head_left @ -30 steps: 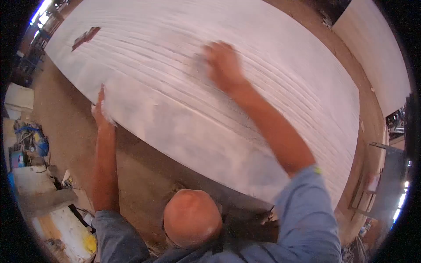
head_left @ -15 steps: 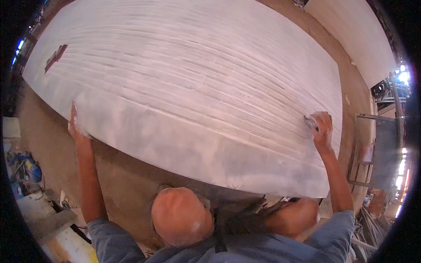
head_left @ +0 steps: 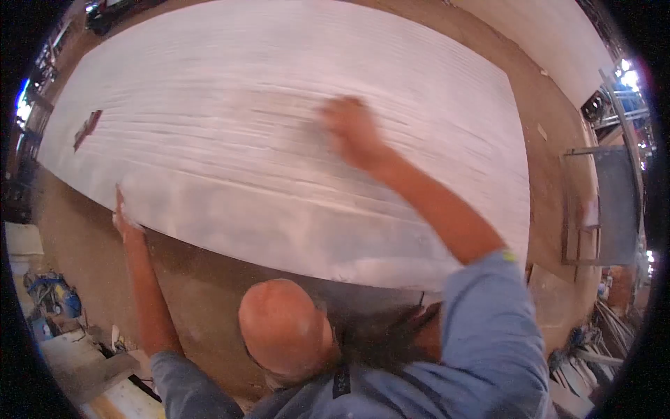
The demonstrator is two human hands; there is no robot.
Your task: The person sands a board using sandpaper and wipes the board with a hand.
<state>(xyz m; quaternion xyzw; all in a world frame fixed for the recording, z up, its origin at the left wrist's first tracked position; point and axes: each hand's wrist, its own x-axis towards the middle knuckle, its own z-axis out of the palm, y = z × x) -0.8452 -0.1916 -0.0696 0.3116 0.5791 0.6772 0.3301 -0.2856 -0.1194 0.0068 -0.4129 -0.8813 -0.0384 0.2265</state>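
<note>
A large white panel [head_left: 230,202] with many ridged streaks fills the middle of the view. Over its central part is my right hand [head_left: 352,133], blurred by motion, with its fingers curled; whatever is under them is hidden. At the panel's lower left edge, my left hand [head_left: 127,215] rests with its fingers stretched along the rim and white dust on it. A dark red patch [head_left: 87,130] marks the panel's left end.
Brown ground [head_left: 202,286] surrounds the panel. Blue equipment [head_left: 70,300] and pale blocks lie at the left. Another pale panel [head_left: 558,42] stands at the upper right, above a grey framed sheet [head_left: 618,206]. Long scraps [head_left: 593,356] are piled at the lower right.
My right hand has swept from the panel's right end back to its middle. My left hand remains at the edge. The view has shifted.
</note>
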